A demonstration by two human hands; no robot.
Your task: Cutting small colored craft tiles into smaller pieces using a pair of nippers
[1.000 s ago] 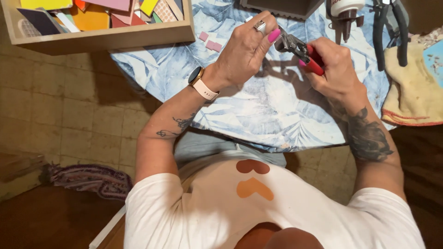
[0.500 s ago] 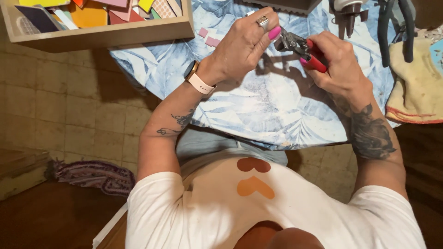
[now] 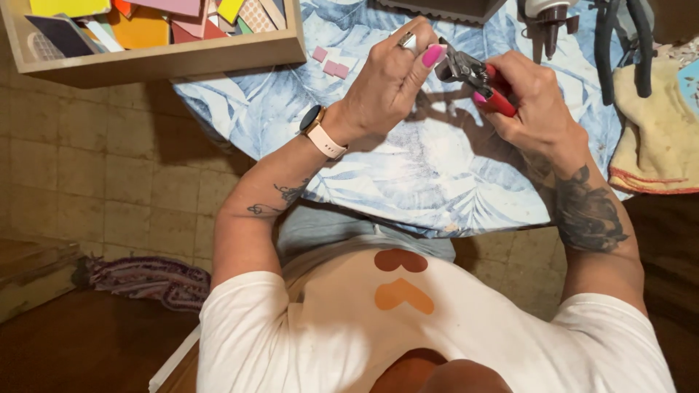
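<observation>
Two hands work above the table [image 3: 437,182], whose near edge curves just in front of the person's lap; its leaf-patterned blue and white cloth lies bare beneath the hands; the left hand [image 3: 389,84], with a watch on its wrist and a ring on one finger, has its fingers pinched together at the tip of the nippers [image 3: 473,76], though what it pinches is too small to tell; the right hand [image 3: 531,102] is wrapped around the one pair of nippers, red-handled with a dark metal head, held above the table's far half; beyond, three small pink tile pieces [image 3: 331,64] lie on the cloth; a wooden tray [image 3: 167,62] of coloured pieces overhangs the far left edge; a yellow cloth [image 3: 655,131] lies right.
</observation>
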